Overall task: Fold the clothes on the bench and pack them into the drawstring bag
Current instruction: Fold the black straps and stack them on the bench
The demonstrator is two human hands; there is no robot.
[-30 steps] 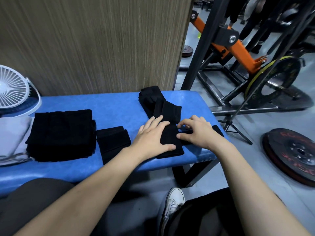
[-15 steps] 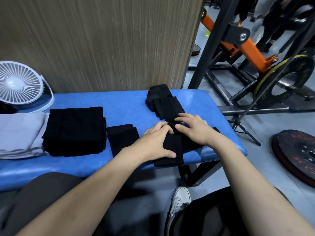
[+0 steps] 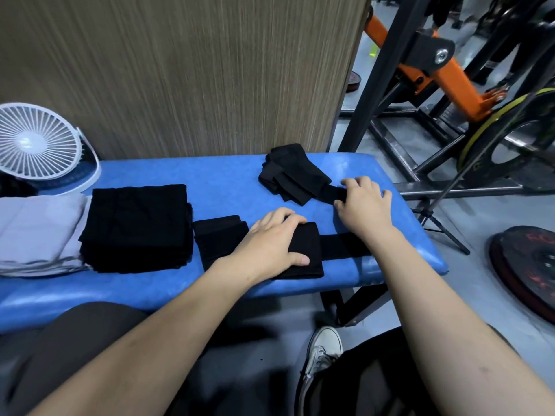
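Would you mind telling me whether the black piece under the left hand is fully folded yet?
Not fully: the left hand presses its folded part, while a flat strip extends rightward.

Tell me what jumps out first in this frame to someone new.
The two bare hands on the blue bench: the left hand lies flat on a folded black cloth near the front edge, while the right hand reaches to a loose black pile farther back. Next come the stacked black clothes at left, the white fan behind them, and the orange gym frame at upper right.
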